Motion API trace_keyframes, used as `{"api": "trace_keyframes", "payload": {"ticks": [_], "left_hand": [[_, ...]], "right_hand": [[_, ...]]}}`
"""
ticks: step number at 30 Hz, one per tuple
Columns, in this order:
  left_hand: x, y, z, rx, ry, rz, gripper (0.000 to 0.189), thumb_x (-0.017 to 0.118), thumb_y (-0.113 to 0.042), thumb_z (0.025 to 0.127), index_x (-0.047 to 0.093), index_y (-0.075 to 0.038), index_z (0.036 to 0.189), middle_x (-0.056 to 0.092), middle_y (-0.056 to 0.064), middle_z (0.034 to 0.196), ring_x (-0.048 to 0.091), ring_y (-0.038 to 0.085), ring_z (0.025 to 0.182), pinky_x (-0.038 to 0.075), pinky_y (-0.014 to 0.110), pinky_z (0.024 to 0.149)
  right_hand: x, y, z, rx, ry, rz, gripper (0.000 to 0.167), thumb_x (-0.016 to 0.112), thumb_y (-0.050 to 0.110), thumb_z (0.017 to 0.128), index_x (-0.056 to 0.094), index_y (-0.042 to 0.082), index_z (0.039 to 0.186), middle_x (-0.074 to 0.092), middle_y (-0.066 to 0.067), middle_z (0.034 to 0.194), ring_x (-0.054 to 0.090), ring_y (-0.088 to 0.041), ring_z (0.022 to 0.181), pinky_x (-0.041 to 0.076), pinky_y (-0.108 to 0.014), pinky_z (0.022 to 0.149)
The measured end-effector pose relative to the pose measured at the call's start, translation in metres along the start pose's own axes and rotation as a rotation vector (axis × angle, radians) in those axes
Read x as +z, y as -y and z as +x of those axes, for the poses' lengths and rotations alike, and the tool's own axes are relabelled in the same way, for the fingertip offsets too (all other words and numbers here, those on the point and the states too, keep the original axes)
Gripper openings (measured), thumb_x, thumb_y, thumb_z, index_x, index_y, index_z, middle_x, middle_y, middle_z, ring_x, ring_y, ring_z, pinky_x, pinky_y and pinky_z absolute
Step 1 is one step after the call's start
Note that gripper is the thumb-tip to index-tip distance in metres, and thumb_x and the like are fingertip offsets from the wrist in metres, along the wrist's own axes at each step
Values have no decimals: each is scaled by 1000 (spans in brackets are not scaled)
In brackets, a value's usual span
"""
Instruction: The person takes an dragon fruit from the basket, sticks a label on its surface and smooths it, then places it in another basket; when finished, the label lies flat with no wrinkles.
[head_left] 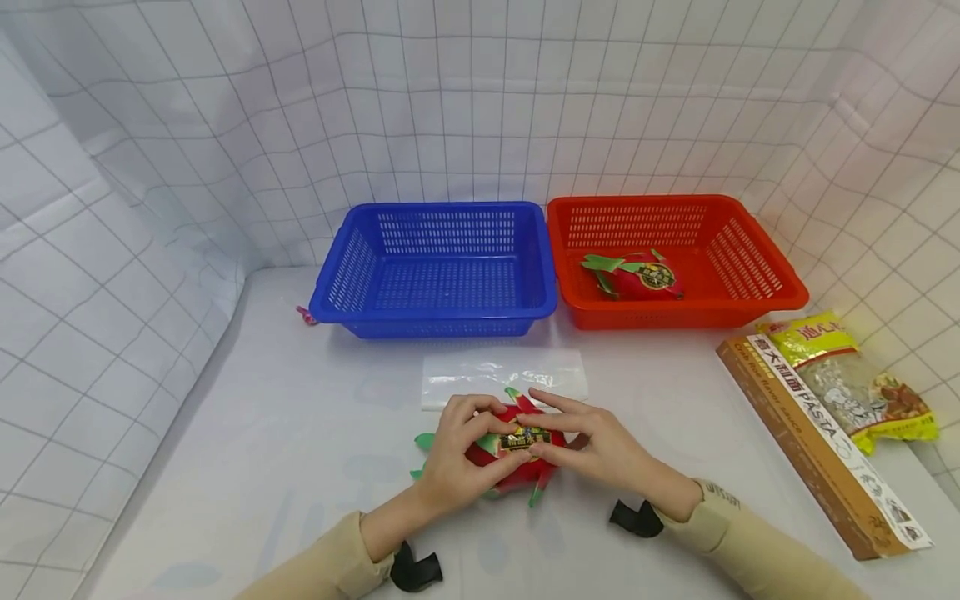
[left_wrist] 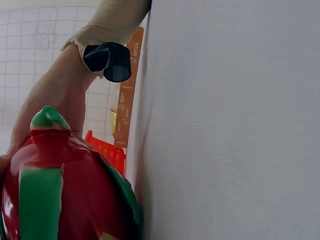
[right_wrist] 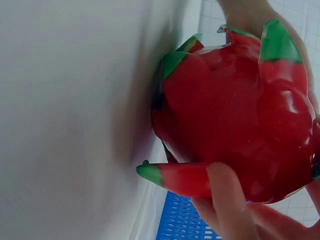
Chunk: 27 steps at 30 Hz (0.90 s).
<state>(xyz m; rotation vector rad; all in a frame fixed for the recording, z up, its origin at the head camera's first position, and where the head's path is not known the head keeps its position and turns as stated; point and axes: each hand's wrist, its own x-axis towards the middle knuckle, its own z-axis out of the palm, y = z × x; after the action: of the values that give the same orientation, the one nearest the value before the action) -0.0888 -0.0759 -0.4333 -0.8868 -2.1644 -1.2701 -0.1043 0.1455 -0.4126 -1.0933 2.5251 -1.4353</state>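
A red dragon fruit (head_left: 517,478) with green-tipped scales sits on the white table in front of me. It carries a black-and-gold label (head_left: 522,439) on top. My left hand (head_left: 459,462) holds the fruit from the left, with bent fingers and thumb at the label. From the right, my right hand (head_left: 596,442) reaches over with fingers fairly straight, fingertips on the label. Close up, the fruit's glossy skin (right_wrist: 220,105) fills the right wrist view, a finger (right_wrist: 227,192) lying across one scale. The left wrist view shows the fruit (left_wrist: 85,185) from its side, label hidden.
Behind the hands lies a clear plastic bag (head_left: 457,379). A blue basket (head_left: 442,325) and a red basket (head_left: 660,318) stand at the back; the red one holds another labelled dragon fruit (head_left: 637,277). To the right are a pasta box (head_left: 825,446) and a yellow food packet (head_left: 847,383).
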Motion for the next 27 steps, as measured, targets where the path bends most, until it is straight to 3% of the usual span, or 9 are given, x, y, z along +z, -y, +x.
{"api": "trace_keyframes", "payload": {"ticks": [3,6,9,12,15,22,27], "left_hand": [[0,-1,0,-21,-4,-60,15,78,-13,75,65,-16,81,58,4,104,45,22,99,37,37,81],[-1,-8,4,-22,-21,-114,17,75,-1,72,64,-12,78,59,8,99,46,24,96,37,36,80],[-5,-19,10,-5,-27,-152,17,72,7,70,64,-6,78,60,11,94,47,26,92,38,34,79],[-7,-20,12,-4,-10,-175,15,69,7,72,64,-4,81,60,11,94,47,25,92,38,33,80],[-5,-10,7,-25,16,-184,14,66,5,77,65,-6,86,61,7,96,47,22,94,38,33,81],[-5,3,1,-97,68,-232,20,56,1,84,68,-12,95,61,1,104,46,19,101,37,34,86],[-8,3,2,-86,83,-233,24,52,1,85,68,-12,96,60,1,105,45,19,102,36,36,86]], "right_hand": [[2,-2,-1,-13,-2,14,34,67,22,88,65,18,122,50,-6,137,52,-24,117,52,-25,68],[1,-5,0,-40,12,29,31,64,19,90,65,16,121,51,-7,135,51,-25,120,51,-31,80],[-6,-7,1,-22,80,79,30,58,16,94,64,15,123,49,-8,137,48,-25,124,43,-34,95],[-14,-9,2,56,167,200,30,52,12,96,63,13,125,45,-9,141,45,-26,126,46,-33,91],[-18,-10,1,93,192,284,30,50,9,97,63,9,124,45,-13,140,43,-28,128,46,-29,90],[-9,-7,1,58,99,316,27,50,6,96,65,7,118,48,-12,138,41,-27,129,40,-25,97],[-1,-2,1,92,25,250,21,55,14,96,67,15,113,50,-7,137,44,-24,127,46,-30,91]]}}
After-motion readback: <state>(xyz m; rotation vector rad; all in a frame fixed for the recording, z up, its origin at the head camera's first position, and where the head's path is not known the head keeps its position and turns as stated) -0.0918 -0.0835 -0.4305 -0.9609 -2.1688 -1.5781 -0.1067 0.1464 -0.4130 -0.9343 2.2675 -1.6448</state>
